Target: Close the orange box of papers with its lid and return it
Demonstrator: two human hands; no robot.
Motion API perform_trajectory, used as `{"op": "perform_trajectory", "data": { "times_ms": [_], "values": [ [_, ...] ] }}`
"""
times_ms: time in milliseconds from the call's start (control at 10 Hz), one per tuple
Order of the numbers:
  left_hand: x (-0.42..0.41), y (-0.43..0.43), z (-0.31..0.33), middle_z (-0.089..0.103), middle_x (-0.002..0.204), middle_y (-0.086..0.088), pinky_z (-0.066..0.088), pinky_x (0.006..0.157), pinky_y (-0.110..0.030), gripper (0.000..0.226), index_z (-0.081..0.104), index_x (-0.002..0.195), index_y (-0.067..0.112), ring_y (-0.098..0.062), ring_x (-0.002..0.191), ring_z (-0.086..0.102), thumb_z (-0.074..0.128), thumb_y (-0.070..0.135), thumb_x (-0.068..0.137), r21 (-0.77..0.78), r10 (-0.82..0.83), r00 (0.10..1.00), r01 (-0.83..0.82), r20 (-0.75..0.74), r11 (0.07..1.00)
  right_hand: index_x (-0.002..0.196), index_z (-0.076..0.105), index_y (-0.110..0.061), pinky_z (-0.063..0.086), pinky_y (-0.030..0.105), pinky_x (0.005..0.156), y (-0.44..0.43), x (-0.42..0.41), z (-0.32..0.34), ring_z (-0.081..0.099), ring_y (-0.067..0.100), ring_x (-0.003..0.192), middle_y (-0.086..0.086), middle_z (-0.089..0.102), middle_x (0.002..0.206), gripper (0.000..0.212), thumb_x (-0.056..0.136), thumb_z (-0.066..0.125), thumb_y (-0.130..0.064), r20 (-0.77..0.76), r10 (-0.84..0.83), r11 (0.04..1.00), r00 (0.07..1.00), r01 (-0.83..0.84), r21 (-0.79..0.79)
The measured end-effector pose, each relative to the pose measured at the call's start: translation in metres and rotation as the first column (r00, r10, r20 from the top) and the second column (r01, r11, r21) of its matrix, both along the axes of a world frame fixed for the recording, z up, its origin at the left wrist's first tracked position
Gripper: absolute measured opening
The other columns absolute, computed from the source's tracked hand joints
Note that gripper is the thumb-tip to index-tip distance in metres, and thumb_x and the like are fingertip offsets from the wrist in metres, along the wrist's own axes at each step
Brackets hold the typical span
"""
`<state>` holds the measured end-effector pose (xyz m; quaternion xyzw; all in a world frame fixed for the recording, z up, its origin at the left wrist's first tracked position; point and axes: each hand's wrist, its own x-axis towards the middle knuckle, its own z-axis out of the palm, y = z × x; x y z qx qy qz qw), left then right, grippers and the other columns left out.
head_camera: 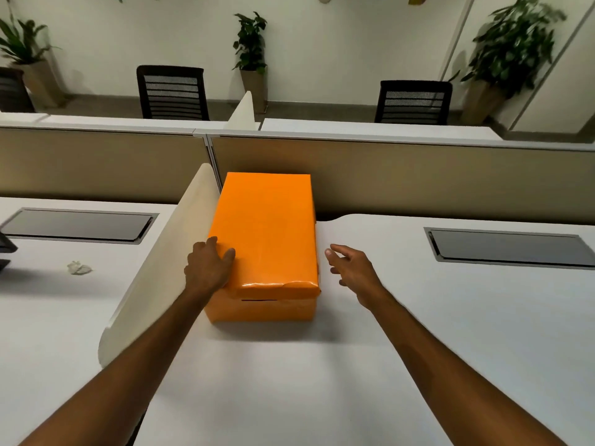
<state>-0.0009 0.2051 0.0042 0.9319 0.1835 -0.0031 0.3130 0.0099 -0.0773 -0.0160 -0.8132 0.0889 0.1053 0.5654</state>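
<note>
An orange box (260,309) stands on the white desk (322,381), pushed against the cream side divider with its far end near the beige back partition. Its orange lid (267,230) sits on top and covers it, so the papers are hidden. A thin dark gap shows under the lid's near edge. My left hand (207,267) rests on the lid's near left corner, thumb on top and fingers over the left edge. My right hand (351,267) hovers just right of the box with fingers spread, not touching it.
A cream divider (161,259) runs along the box's left side. A dark cable hatch (512,247) is set into the desk at the right, another (77,225) on the left desk, near a crumpled paper (79,268). Chairs and potted plants stand beyond the partition.
</note>
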Motion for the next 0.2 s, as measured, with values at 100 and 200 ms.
{"op": "perform_trajectory", "data": {
  "times_ms": [100, 200],
  "values": [
    [-0.015, -0.024, 0.006, 0.047, 0.144, -0.026, 0.037, 0.107, -0.057, 0.063, 0.042, 0.145, 0.005, -0.044, 0.131, 0.045, 0.053, 0.041, 0.095, 0.105, -0.023, 0.999, 0.019, 0.035, 0.994, 0.139, 0.054, -0.016, 0.052, 0.044, 0.099, -0.023, -0.016, 0.010, 0.064, 0.023, 0.111, 0.006, 0.060, 0.137, 0.051, 0.095, 0.057, -0.043, 0.010, -0.005, 1.000, 1.000, 0.005, -0.018],
    [-0.027, -0.051, 0.007, 0.045, 0.148, -0.025, 0.031, 0.111, -0.058, 0.062, 0.044, 0.145, 0.004, -0.041, 0.137, 0.041, 0.055, 0.040, 0.095, 0.153, -0.069, 0.994, 0.055, 0.088, 0.987, 0.134, 0.059, -0.015, 0.053, 0.041, 0.096, -0.047, -0.031, 0.019, 0.067, 0.021, 0.104, 0.006, 0.065, 0.129, 0.048, 0.094, 0.059, -0.042, 0.020, -0.042, 0.999, 0.999, 0.042, -0.005]
  ]
}}
